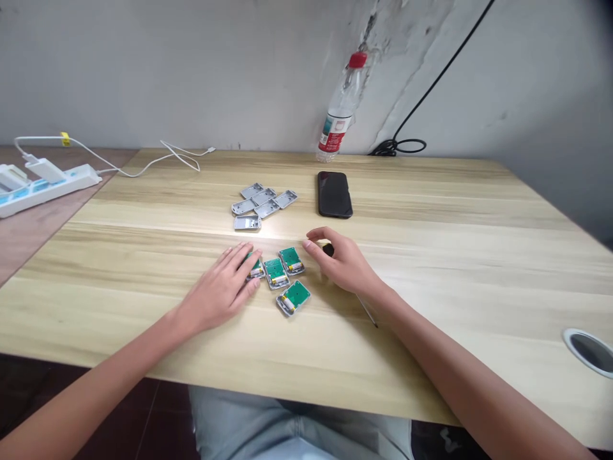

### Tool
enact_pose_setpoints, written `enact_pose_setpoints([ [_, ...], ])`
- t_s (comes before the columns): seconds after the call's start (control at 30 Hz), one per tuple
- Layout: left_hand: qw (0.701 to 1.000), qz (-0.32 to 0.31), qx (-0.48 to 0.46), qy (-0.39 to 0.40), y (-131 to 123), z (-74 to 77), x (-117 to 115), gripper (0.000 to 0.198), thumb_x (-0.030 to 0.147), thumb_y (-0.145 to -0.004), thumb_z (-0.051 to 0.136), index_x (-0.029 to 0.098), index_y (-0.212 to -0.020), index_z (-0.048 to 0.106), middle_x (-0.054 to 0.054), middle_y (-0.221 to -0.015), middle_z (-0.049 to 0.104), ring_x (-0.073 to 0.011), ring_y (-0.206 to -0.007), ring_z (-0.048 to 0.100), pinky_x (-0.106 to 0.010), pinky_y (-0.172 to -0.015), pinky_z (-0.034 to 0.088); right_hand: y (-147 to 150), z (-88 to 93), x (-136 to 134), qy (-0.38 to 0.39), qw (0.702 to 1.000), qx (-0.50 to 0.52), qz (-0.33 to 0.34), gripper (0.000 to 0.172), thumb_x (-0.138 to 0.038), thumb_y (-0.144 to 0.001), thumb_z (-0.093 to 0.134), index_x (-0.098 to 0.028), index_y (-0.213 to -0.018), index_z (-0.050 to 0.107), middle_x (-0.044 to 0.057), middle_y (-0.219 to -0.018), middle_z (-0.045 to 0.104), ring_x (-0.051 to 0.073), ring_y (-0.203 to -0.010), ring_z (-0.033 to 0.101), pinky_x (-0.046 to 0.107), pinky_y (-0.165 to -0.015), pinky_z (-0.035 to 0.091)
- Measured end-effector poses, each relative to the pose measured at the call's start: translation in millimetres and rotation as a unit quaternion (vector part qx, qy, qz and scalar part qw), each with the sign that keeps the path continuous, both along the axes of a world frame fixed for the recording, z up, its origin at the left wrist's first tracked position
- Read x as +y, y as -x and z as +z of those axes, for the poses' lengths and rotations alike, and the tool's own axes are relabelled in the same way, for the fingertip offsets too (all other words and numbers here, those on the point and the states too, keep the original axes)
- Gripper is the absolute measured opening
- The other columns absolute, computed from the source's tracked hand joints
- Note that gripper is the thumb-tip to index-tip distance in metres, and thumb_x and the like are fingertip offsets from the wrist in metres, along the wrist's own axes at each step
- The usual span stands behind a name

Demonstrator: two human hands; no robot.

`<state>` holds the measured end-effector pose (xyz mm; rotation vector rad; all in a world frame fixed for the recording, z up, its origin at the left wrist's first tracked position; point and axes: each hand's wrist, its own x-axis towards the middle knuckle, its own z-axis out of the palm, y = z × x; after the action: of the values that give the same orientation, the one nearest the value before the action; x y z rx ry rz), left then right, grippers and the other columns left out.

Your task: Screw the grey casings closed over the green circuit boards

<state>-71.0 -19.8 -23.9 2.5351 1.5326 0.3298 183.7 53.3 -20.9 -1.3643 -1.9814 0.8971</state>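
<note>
Several small grey cases with green circuit boards lie near the middle of the wooden table [431, 211]: one [276, 272], one [292, 259], one [294, 297]. My left hand [223, 291] lies flat with fingers stretched out, its fingertips resting on another green board case [255, 268]. My right hand [342, 262] is curled around a screwdriver [368, 312]; the black handle end shows by my fingers and the thin shaft sticks out under my wrist. Several empty grey covers [261, 204] sit in a cluster farther back.
A black phone [334, 193] lies face up behind my right hand. A plastic bottle [341, 108] with a red cap leans on the wall. A white power strip [43, 182] and white cable [177, 153] are at left, a black cable [402, 145] at back, a cable hole [591, 351] at right.
</note>
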Motion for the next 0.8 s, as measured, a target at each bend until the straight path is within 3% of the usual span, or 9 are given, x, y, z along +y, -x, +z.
enact_pose_setpoints([
  [0.17, 0.999, -0.008, -0.025, 0.02, -18.5, 1.4, 0.0, 0.057, 0.042, -0.103, 0.038, 0.012, -0.151, 0.04, -0.017, -0.159, 0.039, -0.0273, -0.151, 0.032, -0.049, -0.126, 0.027, -5.4, -1.2, 1.9, -0.038, 0.999, 0.011, 0.033, 0.032, -0.047, -0.094, 0.055, -0.018, -0.106, 0.063, 0.01, -0.106, 0.071, 0.024, -0.096, 0.066, 0.034, -0.073, 0.05],
  [0.27, 0.998, -0.012, -0.052, 0.038, -27.8, 8.1, 9.3, 0.057, 0.047, -0.101, 0.043, 0.017, -0.15, 0.041, -0.015, -0.158, 0.042, -0.0286, -0.149, 0.035, -0.056, -0.126, 0.023, -10.5, -0.2, 3.8, -0.057, 0.996, -0.014, 0.062, 0.033, -0.046, -0.094, 0.057, -0.018, -0.108, 0.064, 0.01, -0.11, 0.071, 0.026, -0.101, 0.065, 0.036, -0.08, 0.05],
  [0.33, 0.997, 0.014, -0.078, 0.011, -27.0, 14.2, 25.4, 0.048, 0.043, -0.101, 0.043, 0.019, -0.142, 0.051, -0.013, -0.153, 0.049, -0.0292, -0.144, 0.043, -0.059, -0.123, 0.025, -14.3, 1.0, 5.5, -0.059, 0.995, -0.029, 0.073, 0.033, -0.046, -0.093, 0.058, -0.018, -0.108, 0.065, 0.01, -0.112, 0.07, 0.026, -0.099, 0.065, 0.036, -0.08, 0.051],
  [0.4, 0.992, 0.059, -0.1, -0.055, -19.9, 19.7, 47.4, 0.037, 0.033, -0.1, 0.042, 0.018, -0.126, 0.064, -0.014, -0.14, 0.06, -0.0286, -0.133, 0.053, -0.055, -0.116, 0.037, -17.0, 2.0, 7.0, -0.054, 0.995, -0.035, 0.08, 0.032, -0.045, -0.092, 0.059, -0.018, -0.107, 0.066, 0.01, -0.113, 0.07, 0.024, -0.093, 0.065, 0.036, -0.078, 0.05],
  [0.5, 0.99, 0.094, -0.034, -0.102, -5.6, 23.4, 78.7, 0.027, 0.025, -0.09, 0.053, 0.017, -0.105, 0.073, -0.014, -0.118, 0.07, -0.0325, -0.115, 0.06, -0.052, -0.099, 0.048, -18.1, 2.7, 8.2, -0.042, 0.995, -0.034, 0.082, 0.03, -0.042, -0.09, 0.061, -0.017, -0.105, 0.065, 0.009, -0.111, 0.07, 0.021, -0.085, 0.064, 0.035, -0.076, 0.049],
  [0.6, 0.993, 0.083, 0.018, -0.078, 2.3, 20.3, 94.0, 0.023, 0.028, -0.089, 0.056, 0.019, -0.1, 0.074, -0.011, -0.112, 0.073, -0.0321, -0.109, 0.062, -0.05, -0.093, 0.048, -17.3, 2.3, 8.6, -0.038, 0.996, -0.027, 0.082, 0.026, -0.039, -0.089, 0.062, -0.017, -0.103, 0.065, 0.008, -0.106, 0.07, 0.021, -0.086, 0.063, 0.034, -0.076, 0.048],
  [0.8, 0.994, 0.05, 0.036, -0.091, 1.3, 6.6, 93.2, 0.029, 0.023, -0.097, 0.044, 0.016, -0.105, 0.07, -0.012, -0.114, 0.071, -0.0291, -0.11, 0.062, -0.047, -0.094, 0.045, -16.8, 0.6, 9.8, -0.048, 0.995, -0.024, 0.088, 0.023, -0.037, -0.088, 0.064, -0.017, -0.099, 0.065, 0.006, -0.098, 0.068, 0.018, -0.079, 0.06, 0.031, -0.072, 0.046],
])
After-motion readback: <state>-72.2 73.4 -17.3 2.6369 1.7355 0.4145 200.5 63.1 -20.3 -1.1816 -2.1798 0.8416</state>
